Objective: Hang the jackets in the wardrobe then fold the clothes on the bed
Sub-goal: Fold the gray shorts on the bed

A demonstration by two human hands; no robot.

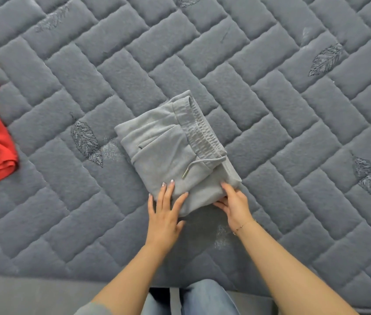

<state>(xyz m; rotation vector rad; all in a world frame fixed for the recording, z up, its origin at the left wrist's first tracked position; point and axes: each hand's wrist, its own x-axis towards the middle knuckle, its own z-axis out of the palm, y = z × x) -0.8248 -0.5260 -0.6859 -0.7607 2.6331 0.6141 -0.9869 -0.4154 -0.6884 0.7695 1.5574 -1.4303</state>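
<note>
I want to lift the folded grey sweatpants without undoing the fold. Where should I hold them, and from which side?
Probably the near folded edge of the grey sweatpants, from the person's side, a hand under each corner, about where the left hand and right hand are. That edge looks closed; the waistband and drawstring on top are looser.

- Only one view is given, taken from a wide-angle camera worn on the head.
- The scene is looked down on steeply, almost straight onto the quilted bed [271,110].
- The bed is seen from close by, filling nearly the whole frame.
- Straight quilt seams are curved toward the edges by the lens.
</note>
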